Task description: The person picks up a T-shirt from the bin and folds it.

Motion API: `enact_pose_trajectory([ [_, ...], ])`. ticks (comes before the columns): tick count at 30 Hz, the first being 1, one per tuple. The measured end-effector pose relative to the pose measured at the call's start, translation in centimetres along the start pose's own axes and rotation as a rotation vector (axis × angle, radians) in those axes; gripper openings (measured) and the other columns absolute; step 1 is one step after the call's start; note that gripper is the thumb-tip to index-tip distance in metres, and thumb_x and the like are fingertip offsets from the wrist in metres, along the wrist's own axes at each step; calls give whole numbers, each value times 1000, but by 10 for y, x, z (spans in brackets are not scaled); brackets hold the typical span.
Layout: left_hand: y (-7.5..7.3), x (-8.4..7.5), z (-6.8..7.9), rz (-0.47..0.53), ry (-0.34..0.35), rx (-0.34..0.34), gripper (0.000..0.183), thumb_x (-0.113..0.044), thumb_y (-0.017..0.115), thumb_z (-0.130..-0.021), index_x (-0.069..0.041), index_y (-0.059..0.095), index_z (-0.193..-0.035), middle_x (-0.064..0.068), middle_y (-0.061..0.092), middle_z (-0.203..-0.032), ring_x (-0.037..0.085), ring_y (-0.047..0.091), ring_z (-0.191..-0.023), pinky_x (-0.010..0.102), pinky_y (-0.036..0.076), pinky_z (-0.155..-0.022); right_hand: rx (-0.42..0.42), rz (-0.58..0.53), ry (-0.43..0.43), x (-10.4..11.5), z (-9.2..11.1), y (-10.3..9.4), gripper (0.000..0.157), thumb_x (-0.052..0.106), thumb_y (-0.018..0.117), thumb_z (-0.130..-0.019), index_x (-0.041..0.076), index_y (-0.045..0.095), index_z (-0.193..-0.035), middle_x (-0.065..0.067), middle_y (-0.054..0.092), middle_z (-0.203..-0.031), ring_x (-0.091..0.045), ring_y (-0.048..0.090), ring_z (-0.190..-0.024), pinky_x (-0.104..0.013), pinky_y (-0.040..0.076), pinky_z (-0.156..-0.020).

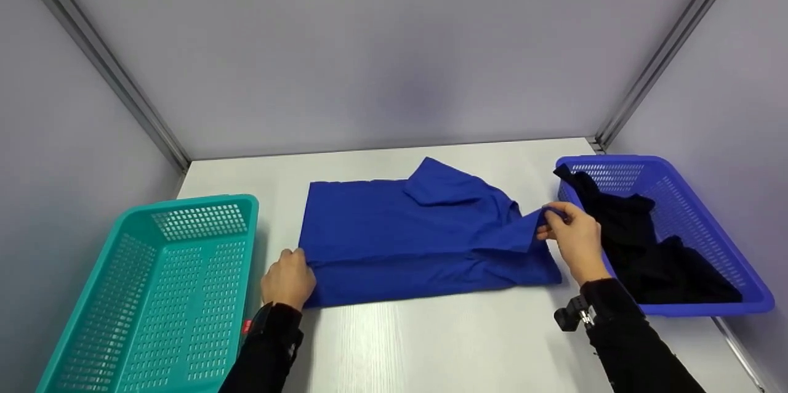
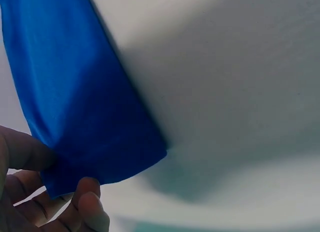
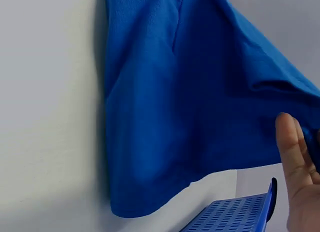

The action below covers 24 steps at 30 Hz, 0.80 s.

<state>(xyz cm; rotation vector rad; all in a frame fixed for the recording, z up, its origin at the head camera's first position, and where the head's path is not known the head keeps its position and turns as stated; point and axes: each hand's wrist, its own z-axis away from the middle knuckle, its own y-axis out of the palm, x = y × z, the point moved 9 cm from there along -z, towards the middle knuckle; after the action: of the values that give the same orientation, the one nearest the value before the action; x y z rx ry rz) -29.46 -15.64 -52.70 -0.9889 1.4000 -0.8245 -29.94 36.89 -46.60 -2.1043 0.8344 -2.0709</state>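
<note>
From where I stand, the head view shows a blue garment [image 1: 381,220] lying across the middle of the white table [image 1: 431,350]. Below centre-left, the left hand [image 1: 287,279] grips its near left corner. Right of centre, the right hand [image 1: 575,239] pinches a raised edge between thumb and fingers. A flap of cloth lies folded over at the garment's upper middle. A teal basket [image 1: 184,201] sits at the lower left; at the right, a purple-blue basket [image 1: 615,160] holds black cloth [image 1: 640,251]. The right hand is so near that basket that I'd worry about the lifted edge catching the rim if it swung wide.

In the left wrist view, the fingers are clamped on the garment's corner at the lower left, with only a small bit of cloth between them. To my eye, a hard pull from the other side could slip it free.

In the right wrist view, the garment hangs in a slack sheet from the upper middle towards the fingers at the right edge; their grip is partly cut off there. Held up at one point, that sagging cloth could twist or crease if lowered unevenly, or drag the flap askew.
</note>
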Motion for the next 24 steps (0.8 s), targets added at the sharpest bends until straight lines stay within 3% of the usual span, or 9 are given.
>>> enact_pose_trajectory([
  [9,1,-1,-2,-22,14,-77,11,0,60,-92,6,68,-98,24,56,-96,47,63,-81,61,55,-61,40,-48,20,2,-6,15,26,2,59,-102,-11,64,-124,-14,74,-83,-14,74,-66,-25,60,-70],
  [10,1,0,-3,-13,2,-68,13,0,59,-93,5,69,-100,26,59,-97,48,64,-82,61,55,-62,62,-83,35,0,-7,18,29,2,59,-102,-12,62,-127,-18,74,-92,-12,74,-72,-24,60,-74],
  [12,2,3,-5,20,-39,-42,16,-1,57,-96,5,69,-104,29,64,-100,50,65,-86,63,55,-65,143,-171,42,-1,-7,26,42,4,58,-104,-9,52,-144,-21,70,-123,-15,73,-104,-27,55,-94],
  [13,3,5,-6,41,-62,-27,17,-1,55,-97,5,68,-106,30,66,-100,51,66,-87,63,55,-67,191,-207,46,-2,-7,31,51,5,57,-104,-4,43,-153,-21,60,-142,-16,64,-124,-30,48,-106],
  [15,3,7,-6,74,-104,-9,19,-1,52,-99,5,66,-111,29,70,-100,50,68,-89,64,55,-70,287,-239,36,-3,-4,40,67,6,56,-106,6,24,-164,-13,27,-168,-19,33,-152,-36,29,-122],
  [17,2,6,-5,69,-102,-39,18,-1,54,-98,5,63,-112,29,69,-102,51,67,-92,64,54,-72,356,-203,-7,-6,1,47,75,5,54,-106,12,12,-167,-9,6,-173,-26,9,-158,-43,14,-126],
  [19,0,-1,-4,26,-31,-85,19,0,59,-95,6,63,-112,28,67,-102,50,65,-92,62,54,-73,352,-65,-65,-13,5,50,70,2,55,-104,8,20,-165,-13,14,-172,-31,14,-157,-46,16,-125],
  [21,2,-13,-1,-18,90,-110,20,0,64,-91,5,66,-111,26,65,-103,48,63,-94,60,54,-75,325,107,-137,-20,12,54,55,0,57,-101,-1,42,-155,-21,37,-162,-38,33,-150,-49,26,-122],
  [24,14,-33,9,-29,313,-51,23,1,71,-88,3,70,-110,22,64,-110,44,61,-103,57,54,-84,330,360,-248,-33,25,67,40,-3,57,-97,-6,61,-137,-29,57,-142,-48,49,-137,-58,36,-115],
])
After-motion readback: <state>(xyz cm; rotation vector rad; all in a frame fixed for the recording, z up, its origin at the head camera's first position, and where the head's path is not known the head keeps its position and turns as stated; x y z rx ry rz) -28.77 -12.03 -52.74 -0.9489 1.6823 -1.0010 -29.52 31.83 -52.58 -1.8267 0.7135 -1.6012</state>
